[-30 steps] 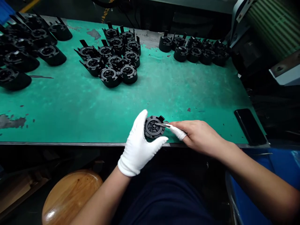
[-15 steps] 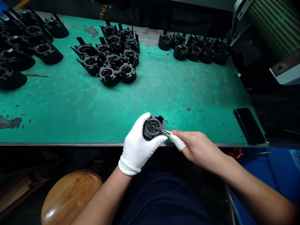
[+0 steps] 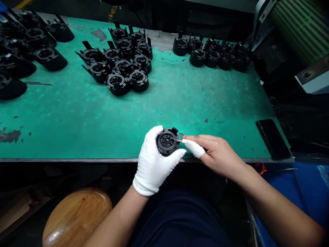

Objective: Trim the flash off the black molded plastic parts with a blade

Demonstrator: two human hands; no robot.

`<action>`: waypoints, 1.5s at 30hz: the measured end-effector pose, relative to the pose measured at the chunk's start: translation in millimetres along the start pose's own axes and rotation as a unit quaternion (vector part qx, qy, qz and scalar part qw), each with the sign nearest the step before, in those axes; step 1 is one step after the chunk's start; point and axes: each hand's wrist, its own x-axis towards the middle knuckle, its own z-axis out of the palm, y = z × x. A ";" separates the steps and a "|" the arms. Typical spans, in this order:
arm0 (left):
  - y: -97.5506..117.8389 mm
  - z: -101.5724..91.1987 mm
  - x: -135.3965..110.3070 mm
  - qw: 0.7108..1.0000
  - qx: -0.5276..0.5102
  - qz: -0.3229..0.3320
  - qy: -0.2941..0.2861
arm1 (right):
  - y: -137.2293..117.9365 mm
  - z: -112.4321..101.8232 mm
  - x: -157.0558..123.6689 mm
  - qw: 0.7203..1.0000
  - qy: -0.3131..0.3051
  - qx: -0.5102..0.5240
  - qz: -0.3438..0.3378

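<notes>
My left hand (image 3: 154, 164), in a white glove, grips a round black plastic part (image 3: 167, 141) just above the near edge of the green table (image 3: 77, 113). My right hand (image 3: 218, 154) is bare except for a white wrap on the forefinger. It pinches a small thin metal blade (image 3: 180, 139) whose tip rests at the right rim of the part. The part's ribbed inner face is turned up towards me.
Several black round parts sit in a cluster (image 3: 120, 65) at the table's middle back, another group (image 3: 213, 53) at the back right, and larger black pieces (image 3: 23, 55) at the far left. A black phone (image 3: 272, 139) lies near the right edge. A wooden stool (image 3: 77, 219) stands below left.
The blade tip has moved from the part's centre out to its right rim. My right hand has shifted slightly up and closer to the part. My left hand has turned the part a little.
</notes>
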 end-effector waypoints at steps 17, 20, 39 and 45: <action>-2.3 2.9 -0.9 1.000 0.013 0.001 0.004 | 4.8 0.7 7.4 0.984 -0.007 -0.175 -0.040; -2.8 3.2 -1.8 1.000 0.013 0.005 0.008 | 3.1 0.3 10.4 0.982 -0.012 -0.184 -0.036; -4.5 12.1 -3.1 0.998 0.013 0.027 0.057 | -5.2 1.0 -18.5 0.982 -0.036 -0.186 0.021; -1.2 14.3 -2.7 0.997 0.028 0.018 0.074 | -12.6 9.6 -17.8 0.974 0.011 -0.217 0.060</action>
